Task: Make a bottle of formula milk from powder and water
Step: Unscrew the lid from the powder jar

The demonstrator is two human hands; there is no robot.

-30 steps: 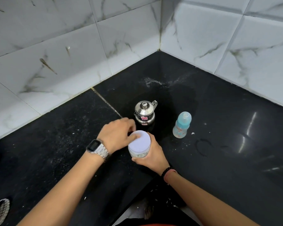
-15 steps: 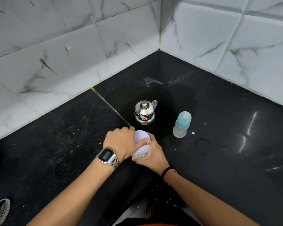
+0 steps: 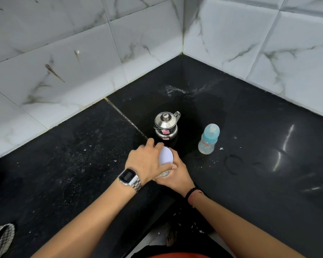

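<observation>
The formula bottle (image 3: 209,139) stands upright and capped on the black desk (image 3: 268,164), untouched, well out to the right of both hands and a little farther back; the right hand (image 3: 177,175) is plainly the nearer one to it. The steel kettle (image 3: 166,125) sits lidded just behind the hands, to the bottle's left. Between kettle and person, the powder jar (image 3: 165,173) is held upright, its long axis vertical. The right hand wraps round the jar's lower body, fingers curled, steadying it. The left hand (image 3: 145,162), the one with the wristwatch (image 3: 129,177), curls over the white lid (image 3: 166,155), gripping its rim from the left. I judge the lid is being unscrewed, so scooping powder is not yet begun.
</observation>
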